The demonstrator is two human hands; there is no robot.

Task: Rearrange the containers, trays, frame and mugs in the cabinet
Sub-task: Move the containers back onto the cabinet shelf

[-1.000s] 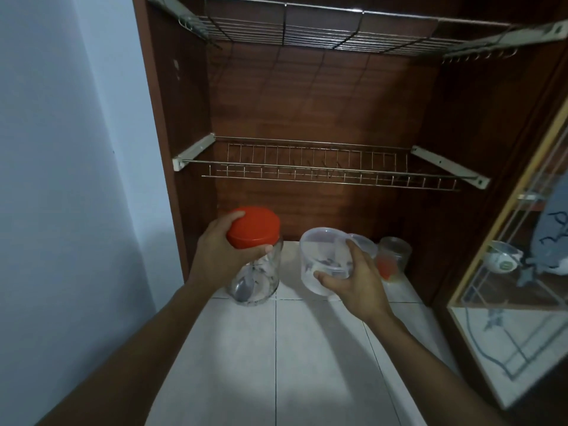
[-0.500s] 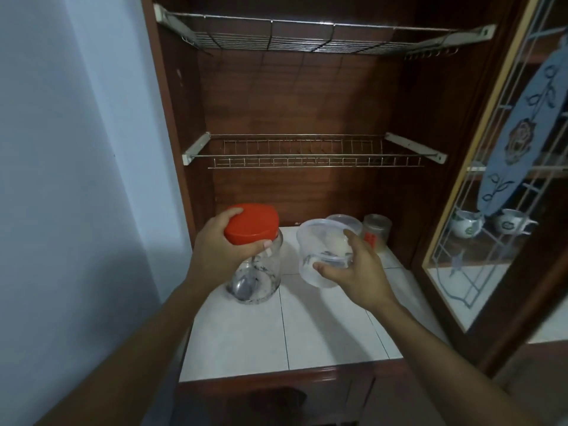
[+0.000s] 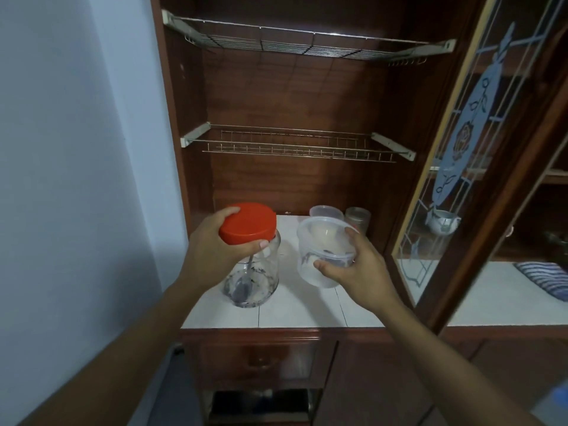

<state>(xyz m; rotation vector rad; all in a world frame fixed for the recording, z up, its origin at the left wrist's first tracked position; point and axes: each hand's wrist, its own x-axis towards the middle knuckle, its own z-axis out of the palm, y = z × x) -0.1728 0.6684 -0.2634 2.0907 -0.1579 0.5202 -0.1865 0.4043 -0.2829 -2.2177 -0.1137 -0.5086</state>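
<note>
Left hand (image 3: 212,250) is clamping its fingers (image 3: 226,213) round the glass jar (image 3: 255,281) by its red lid (image 3: 249,222) over the worktop (image 3: 295,312), and right hand (image 3: 359,272) is gripping a clear tub (image 3: 316,241) just beside it. Another tub (image 3: 325,211) and a small jar (image 3: 358,218) are sitting right behind.

The white-tiled worktop (image 3: 295,312) carries a jar (image 3: 252,272) near its front left corner; whether the jar's base touches the tiles is unclear. In the back right corner stand a tub (image 3: 325,211) and, just beside it, a small jar (image 3: 358,218). A cloth (image 3: 544,278) lies at the far right.
</note>
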